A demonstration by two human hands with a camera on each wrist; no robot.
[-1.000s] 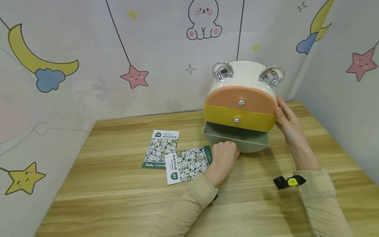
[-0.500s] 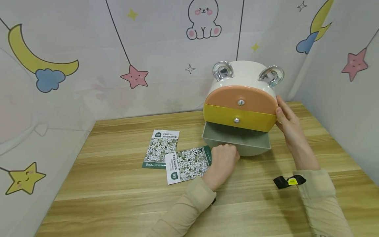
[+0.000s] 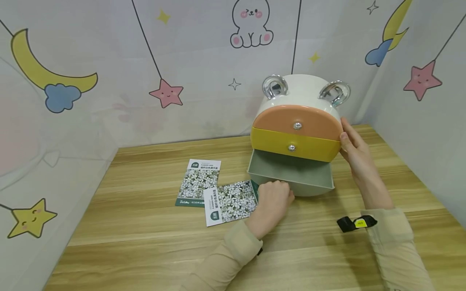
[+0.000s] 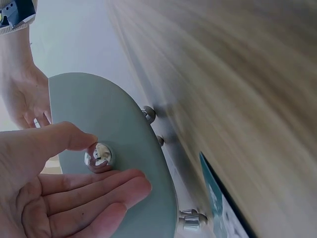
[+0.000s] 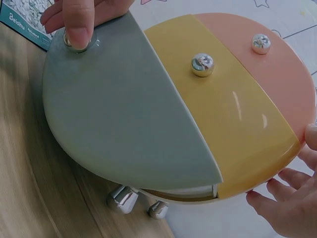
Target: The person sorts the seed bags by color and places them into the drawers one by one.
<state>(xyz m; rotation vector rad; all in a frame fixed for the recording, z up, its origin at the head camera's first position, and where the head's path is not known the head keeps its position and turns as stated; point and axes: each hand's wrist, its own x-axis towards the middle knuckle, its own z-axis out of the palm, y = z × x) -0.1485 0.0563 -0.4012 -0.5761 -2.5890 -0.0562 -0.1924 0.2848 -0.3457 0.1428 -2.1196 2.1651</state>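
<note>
Fingers (image 4: 94,191) of the left hand (image 3: 272,203) are pinching the likely slippery knob (image 4: 101,155), proper hold for the seemingly light, stiff green drawer (image 3: 313,189) projecting low from the cabinet (image 3: 305,89), whose side the right hand (image 3: 358,157) is touching, fingers slightly spread.

Two seed packets (image 3: 233,203) on table (image 3: 138,246); star-printed backdrop (image 3: 204,44) behind

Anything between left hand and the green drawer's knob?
Nothing visible: the left hand pinches the silver knob directly. The nearer seed packet lies on the table beside that hand, not between them.
</note>
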